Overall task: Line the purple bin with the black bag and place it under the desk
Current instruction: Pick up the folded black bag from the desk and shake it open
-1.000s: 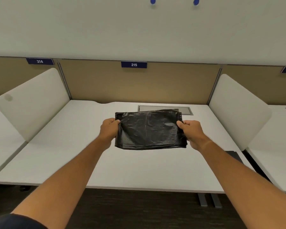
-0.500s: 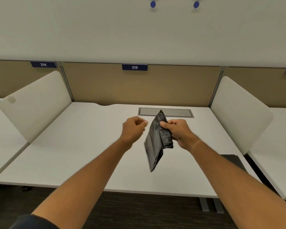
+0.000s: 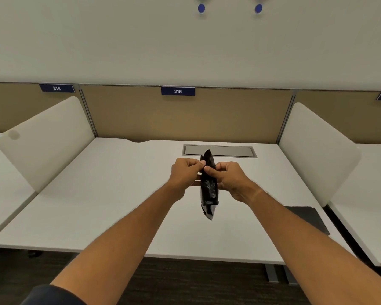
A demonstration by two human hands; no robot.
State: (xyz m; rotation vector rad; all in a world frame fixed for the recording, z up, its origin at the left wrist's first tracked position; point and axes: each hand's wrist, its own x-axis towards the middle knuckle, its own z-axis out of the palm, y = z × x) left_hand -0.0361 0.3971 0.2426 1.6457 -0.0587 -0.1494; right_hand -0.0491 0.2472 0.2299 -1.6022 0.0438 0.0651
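Note:
The folded black bag [image 3: 209, 190] hangs edge-on above the middle of the white desk [image 3: 110, 194], its lower end drooping toward me. My left hand [image 3: 186, 172] pinches its upper edge from the left. My right hand [image 3: 227, 179] grips the same upper part from the right, thumbs nearly touching. Both hands are held in the air over the desk. The purple bin is not in view.
White side dividers stand at the left [image 3: 46, 142] and right [image 3: 317, 150] of the desk. A grey cable hatch [image 3: 229, 150] lies at the back, a dark flat pad [image 3: 308, 219] near the right front edge. Tan back panel carries label 215 [image 3: 177, 91]. Desk legs [image 3: 279, 274] show below.
The bag was held flat and wide between both hands, then turned edge-on in my right hand alone. My left hand has now come back and taken hold of its top edge.

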